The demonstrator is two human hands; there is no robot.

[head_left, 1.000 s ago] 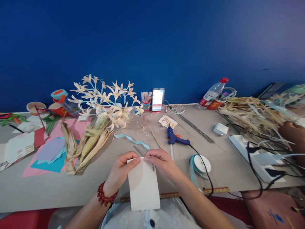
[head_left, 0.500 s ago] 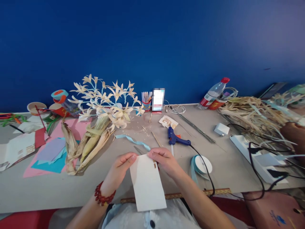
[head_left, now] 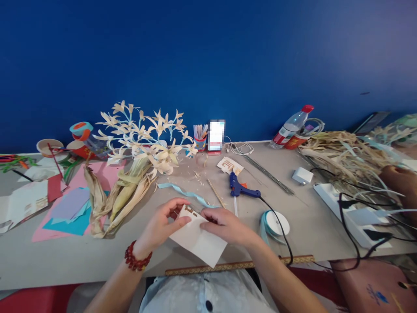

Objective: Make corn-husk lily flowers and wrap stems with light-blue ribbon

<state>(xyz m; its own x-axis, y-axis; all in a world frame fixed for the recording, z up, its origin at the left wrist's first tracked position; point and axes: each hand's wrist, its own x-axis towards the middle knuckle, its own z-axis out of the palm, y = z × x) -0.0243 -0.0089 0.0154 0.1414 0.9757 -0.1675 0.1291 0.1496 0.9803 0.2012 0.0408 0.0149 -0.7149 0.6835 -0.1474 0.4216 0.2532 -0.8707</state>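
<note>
Both my hands hold a white card (head_left: pixel 198 239) low over the grey table (head_left: pixel 65 256), near its front edge. My left hand (head_left: pixel 163 226), with a red bead bracelet on the wrist, pinches the card's upper left corner. My right hand (head_left: pixel 224 226) grips its right edge, fingers closed on it. The card lies tilted, almost flat, with a brown printed pattern at its top edge. A light blue ribbon strip (head_left: pixel 182 191) and thin scissors lie just beyond my fingers.
A blue glue gun (head_left: pixel 241 189) with a black cord lies right of centre, a ribbon spool (head_left: pixel 275 224) beside it. Dried corn husks (head_left: pixel 124 200) and husk flowers (head_left: pixel 146 139) stand at left over coloured paper (head_left: pixel 70 208). Another person's hand (head_left: pixel 400 182) rests at far right among husks.
The card has tipped from hanging upright to lying nearly flat and turned, so its printed edge now shows. Both hands have lowered slightly with it.
</note>
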